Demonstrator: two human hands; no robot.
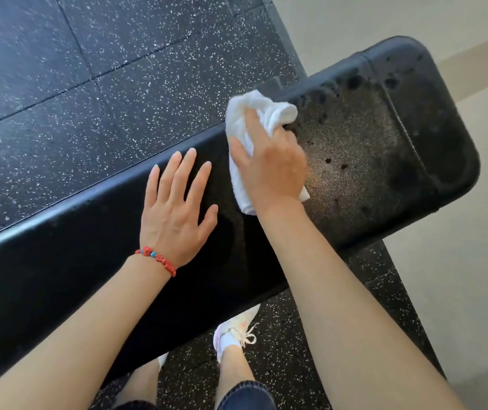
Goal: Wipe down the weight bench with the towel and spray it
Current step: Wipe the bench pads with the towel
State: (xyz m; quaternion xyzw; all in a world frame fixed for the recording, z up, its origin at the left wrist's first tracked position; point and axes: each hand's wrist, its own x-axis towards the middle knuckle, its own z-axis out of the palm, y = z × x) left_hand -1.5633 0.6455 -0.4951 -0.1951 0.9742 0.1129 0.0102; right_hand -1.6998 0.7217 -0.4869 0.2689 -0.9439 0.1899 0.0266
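Observation:
A black padded weight bench [369,149] runs diagonally from the lower left to the upper right. Its far end is wet, with dark spray droplets and a dull damp patch. A crumpled white towel [254,113] lies on the pad near the middle. My right hand [269,164] presses on the towel, with its fingers curled into the cloth. My left hand [177,202] rests flat on the pad just left of the towel, fingers spread, a red bead bracelet on its wrist. No spray bottle is in view.
Black speckled rubber floor tiles [89,99] lie beyond and under the bench. A pale smooth floor [458,291] starts at the right. My legs and white sneakers [233,332] stand close against the bench's near side.

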